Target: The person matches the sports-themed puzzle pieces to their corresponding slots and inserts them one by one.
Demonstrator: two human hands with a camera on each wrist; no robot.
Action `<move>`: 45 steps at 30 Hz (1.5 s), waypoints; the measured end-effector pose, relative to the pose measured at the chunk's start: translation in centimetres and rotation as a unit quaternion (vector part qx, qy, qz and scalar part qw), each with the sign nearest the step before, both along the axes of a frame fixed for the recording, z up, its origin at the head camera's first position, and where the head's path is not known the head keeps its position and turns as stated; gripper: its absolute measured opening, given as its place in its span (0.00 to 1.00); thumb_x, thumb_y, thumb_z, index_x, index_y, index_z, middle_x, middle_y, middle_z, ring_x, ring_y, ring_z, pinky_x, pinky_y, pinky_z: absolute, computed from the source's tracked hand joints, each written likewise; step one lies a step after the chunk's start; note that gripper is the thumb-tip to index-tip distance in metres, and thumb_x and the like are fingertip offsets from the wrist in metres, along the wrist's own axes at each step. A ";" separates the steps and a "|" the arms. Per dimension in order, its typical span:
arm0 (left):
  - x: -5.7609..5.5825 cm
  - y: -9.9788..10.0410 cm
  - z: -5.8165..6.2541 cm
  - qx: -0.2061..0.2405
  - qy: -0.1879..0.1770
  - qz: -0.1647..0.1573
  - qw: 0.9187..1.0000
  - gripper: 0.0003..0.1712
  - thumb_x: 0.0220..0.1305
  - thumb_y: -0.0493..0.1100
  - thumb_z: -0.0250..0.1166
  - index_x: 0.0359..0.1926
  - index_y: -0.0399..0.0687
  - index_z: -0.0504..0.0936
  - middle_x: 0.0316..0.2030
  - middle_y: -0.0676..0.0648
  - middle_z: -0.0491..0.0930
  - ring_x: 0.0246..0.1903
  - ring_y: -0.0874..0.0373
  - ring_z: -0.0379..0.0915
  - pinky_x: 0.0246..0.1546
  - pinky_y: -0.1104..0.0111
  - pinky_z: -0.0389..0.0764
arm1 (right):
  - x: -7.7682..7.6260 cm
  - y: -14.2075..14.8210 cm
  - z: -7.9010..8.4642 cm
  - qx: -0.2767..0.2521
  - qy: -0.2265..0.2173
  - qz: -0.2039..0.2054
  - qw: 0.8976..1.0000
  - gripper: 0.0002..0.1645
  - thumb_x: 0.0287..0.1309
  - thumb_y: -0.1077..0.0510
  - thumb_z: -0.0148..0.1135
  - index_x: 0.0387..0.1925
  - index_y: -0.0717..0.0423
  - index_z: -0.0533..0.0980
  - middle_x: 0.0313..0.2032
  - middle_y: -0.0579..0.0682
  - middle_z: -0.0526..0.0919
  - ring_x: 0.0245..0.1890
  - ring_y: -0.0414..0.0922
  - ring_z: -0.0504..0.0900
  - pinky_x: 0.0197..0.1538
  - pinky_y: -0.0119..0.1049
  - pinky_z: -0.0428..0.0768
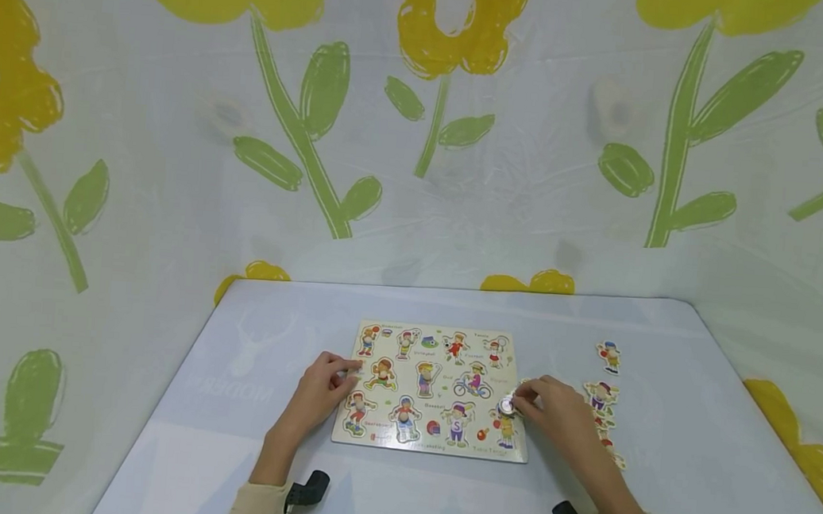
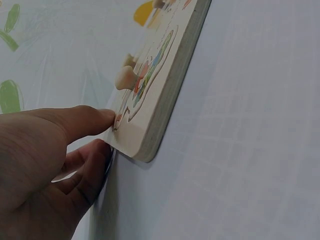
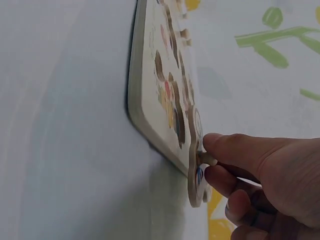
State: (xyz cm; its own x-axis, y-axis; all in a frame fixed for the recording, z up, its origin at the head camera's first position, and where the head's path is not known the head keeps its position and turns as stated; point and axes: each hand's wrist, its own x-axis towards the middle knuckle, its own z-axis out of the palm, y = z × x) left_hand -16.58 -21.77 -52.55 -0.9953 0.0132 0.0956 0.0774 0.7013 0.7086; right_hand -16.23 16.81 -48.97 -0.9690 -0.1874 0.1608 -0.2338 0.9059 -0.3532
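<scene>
A wooden peg puzzle board [image 1: 441,450] with printed sports figures lies on the table. My left hand [image 1: 321,384] holds its left edge; in the left wrist view the thumb [image 2: 92,120] presses the top face and the fingers are at the board's side. Near the board's right edge, my right hand [image 1: 551,406] pinches the small knob of a puzzle piece [image 1: 506,406]. In the right wrist view that puzzle piece [image 3: 194,182] is tilted on edge beside the board's face, its picture mostly turned away. A wooden knob [image 2: 126,78] sticks up from a figure near my left thumb.
To the right of the board lie several loose puzzle pieces in a column, among them a top one [image 1: 609,357] and a lower one [image 1: 600,394]. My right forearm partly covers the lowest ones. A white flowered curtain [image 1: 415,209] stands behind the pale table [image 1: 292,320].
</scene>
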 end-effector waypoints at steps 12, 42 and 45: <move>0.1 0.1 0.2 0.004 -0.007 0.002 1.000 0.16 0.63 0.40 0.67 0.53 0.50 0.84 0.44 0.47 0.74 0.31 0.62 0.68 0.28 0.75 0.71 | -1.7 -3.6 -0.1 -0.015 -0.026 0.013 0.999 0.08 0.54 0.50 0.71 0.33 0.49 0.85 0.29 0.42 0.80 0.28 0.38 0.73 0.36 0.36 0.74; 0.0 0.1 0.2 0.010 -0.001 -0.001 1.000 0.16 0.63 0.39 0.67 0.52 0.49 0.85 0.44 0.46 0.75 0.30 0.62 0.67 0.27 0.76 0.70 | -3.0 -7.2 -0.9 -0.010 -0.022 0.020 1.000 0.09 0.53 0.51 0.72 0.34 0.50 0.85 0.30 0.43 0.82 0.28 0.39 0.73 0.38 0.36 0.76; 0.0 0.0 0.1 0.008 0.000 0.000 1.000 0.16 0.63 0.39 0.67 0.52 0.49 0.85 0.44 0.46 0.75 0.30 0.62 0.67 0.27 0.76 0.70 | -2.9 -7.3 -1.0 -0.010 -0.025 0.014 1.000 0.09 0.54 0.50 0.72 0.34 0.50 0.85 0.30 0.43 0.82 0.28 0.39 0.73 0.39 0.37 0.77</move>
